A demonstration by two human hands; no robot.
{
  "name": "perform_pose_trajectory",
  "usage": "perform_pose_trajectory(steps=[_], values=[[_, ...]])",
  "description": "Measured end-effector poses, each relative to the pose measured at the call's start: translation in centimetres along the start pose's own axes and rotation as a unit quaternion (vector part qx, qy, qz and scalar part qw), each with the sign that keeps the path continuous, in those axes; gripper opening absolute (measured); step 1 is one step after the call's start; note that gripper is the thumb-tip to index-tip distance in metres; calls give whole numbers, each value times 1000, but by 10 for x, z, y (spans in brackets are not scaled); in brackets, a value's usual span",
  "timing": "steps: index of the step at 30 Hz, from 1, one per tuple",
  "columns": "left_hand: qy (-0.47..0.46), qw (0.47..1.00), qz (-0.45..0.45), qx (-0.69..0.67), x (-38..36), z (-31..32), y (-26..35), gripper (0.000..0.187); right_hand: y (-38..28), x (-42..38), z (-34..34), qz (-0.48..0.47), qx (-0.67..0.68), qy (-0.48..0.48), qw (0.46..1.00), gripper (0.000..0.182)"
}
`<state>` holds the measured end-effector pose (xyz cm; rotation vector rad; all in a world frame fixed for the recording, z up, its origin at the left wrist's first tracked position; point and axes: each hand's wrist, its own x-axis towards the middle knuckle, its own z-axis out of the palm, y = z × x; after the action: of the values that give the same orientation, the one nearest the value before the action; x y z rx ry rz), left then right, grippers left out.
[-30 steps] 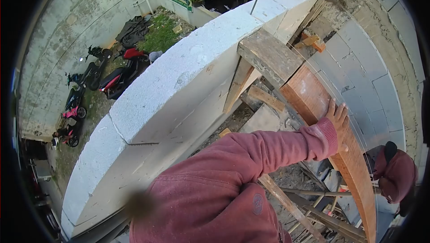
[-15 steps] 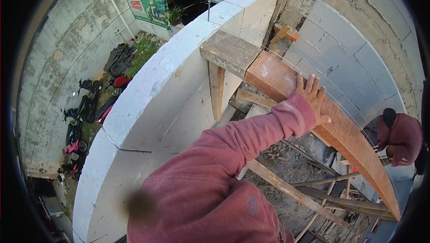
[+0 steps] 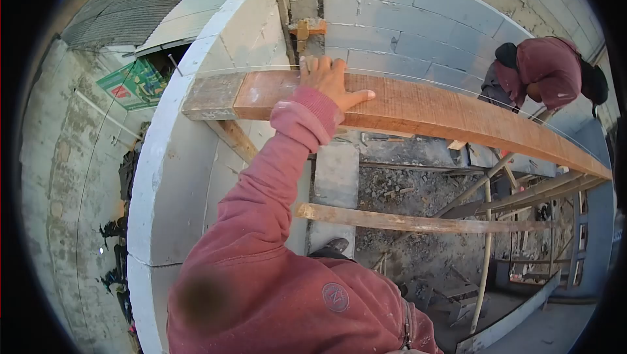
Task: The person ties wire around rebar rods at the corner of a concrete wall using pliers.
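My left hand (image 3: 328,84) rests on top of a long reddish-brown wooden beam (image 3: 424,101), fingers curled over its far edge and thumb stretched along it. A greyer, weathered wood piece (image 3: 210,93) meets the beam's left end and sits against the white block wall (image 3: 160,171). A thin white string (image 3: 405,77) runs along the beam's far side. Beneath the left end, a wooden prop (image 3: 235,140) slants down. My right hand is out of view.
Another person (image 3: 552,70) bends over beyond the beam at right. Below lie a rubble-strewn floor (image 3: 392,191), a wooden crosspiece (image 3: 418,223) and upright poles (image 3: 486,249). An orange-brown bracket-like piece (image 3: 307,29) is by the far block wall (image 3: 379,17).
My view has turned right, so the beam lies more level across it. My left hand stays on the beam, its fingers now more curled over the far edge.
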<state>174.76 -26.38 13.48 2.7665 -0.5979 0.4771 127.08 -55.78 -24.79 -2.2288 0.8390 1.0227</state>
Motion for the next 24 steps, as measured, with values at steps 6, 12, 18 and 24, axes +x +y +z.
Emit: perform_pose_trajectory(steps=[6,12,18,24], values=[[20,999,30,-4,0,2,4,57,36,-42,71,80,167,14,983,38],[-8,1000,24,11,0,-2,7,62,53,-64,129,130,290,27,948,39],[12,999,25,17,11,21,-11,73,103,-35,205,126,423,58,895,40],[-72,996,-31,-42,14,18,-10,79,95,-76,179,179,319,50,930,42]])
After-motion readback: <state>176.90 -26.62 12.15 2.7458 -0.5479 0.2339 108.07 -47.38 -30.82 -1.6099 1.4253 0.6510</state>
